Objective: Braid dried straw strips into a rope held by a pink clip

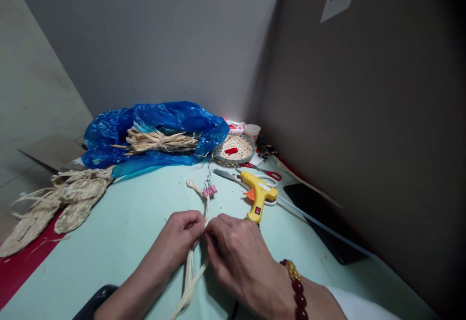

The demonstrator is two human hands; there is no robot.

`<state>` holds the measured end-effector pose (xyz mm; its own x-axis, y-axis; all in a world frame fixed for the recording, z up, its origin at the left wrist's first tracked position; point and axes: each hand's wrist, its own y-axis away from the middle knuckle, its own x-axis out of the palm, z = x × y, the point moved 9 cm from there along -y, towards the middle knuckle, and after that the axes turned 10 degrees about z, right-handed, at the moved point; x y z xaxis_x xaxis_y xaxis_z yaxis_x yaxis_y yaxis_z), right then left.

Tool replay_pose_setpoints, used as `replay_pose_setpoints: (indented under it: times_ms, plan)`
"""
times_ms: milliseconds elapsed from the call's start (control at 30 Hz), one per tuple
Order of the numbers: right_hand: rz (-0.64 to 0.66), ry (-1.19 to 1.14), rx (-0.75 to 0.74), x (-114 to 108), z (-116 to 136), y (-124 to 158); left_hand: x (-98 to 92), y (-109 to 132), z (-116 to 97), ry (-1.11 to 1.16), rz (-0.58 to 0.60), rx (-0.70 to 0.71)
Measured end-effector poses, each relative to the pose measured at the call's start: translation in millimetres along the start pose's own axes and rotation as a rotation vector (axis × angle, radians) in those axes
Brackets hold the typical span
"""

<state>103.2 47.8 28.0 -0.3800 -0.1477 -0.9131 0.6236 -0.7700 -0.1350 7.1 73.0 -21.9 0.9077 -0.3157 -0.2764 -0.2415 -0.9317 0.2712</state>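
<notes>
A pale straw braid [207,207] runs from a pink binder clip [209,191] toward me, its knotted end lying to the clip's left. My left hand [185,230] pinches the braid from the left. From the right, my right hand [236,247] closes on the same spot, fingertips nearly touching the left ones. Loose flat strands [189,286] hang below both hands toward the table's near edge. Beaded bracelet on my right wrist. Just beyond that hand lies a yellow glue gun [259,193] with a long clear glue stick in its back.
Behind sits a blue plastic bag [174,111] with a straw bundle [160,141]. Nearby are a woven basket [222,160], a paper cup [252,130], grey scissors [225,175] and red-handled scissors [273,175]. Woven straw soles [80,203] lie left; a black flat device [327,232] lies right, beside a partition.
</notes>
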Motion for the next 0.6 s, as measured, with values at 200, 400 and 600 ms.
replay_pose_setpoints:
  times_ms: [200, 400, 600]
  plan:
    - [0.134, 0.116, -0.025, 11.3, 9.6, 1.4, 9.4, 4.0, 8.0, 0.251, 0.106, -0.092]
    - [0.234, 0.29, -0.143, 26.9, 21.9, 3.0, 13.4, 4.7, 3.8, 0.316, 0.187, -0.034]
    - [0.093, -0.034, -0.14, -0.2, 14.5, 0.7, 6.4, 3.5, 9.4, 0.341, 0.12, -0.065]
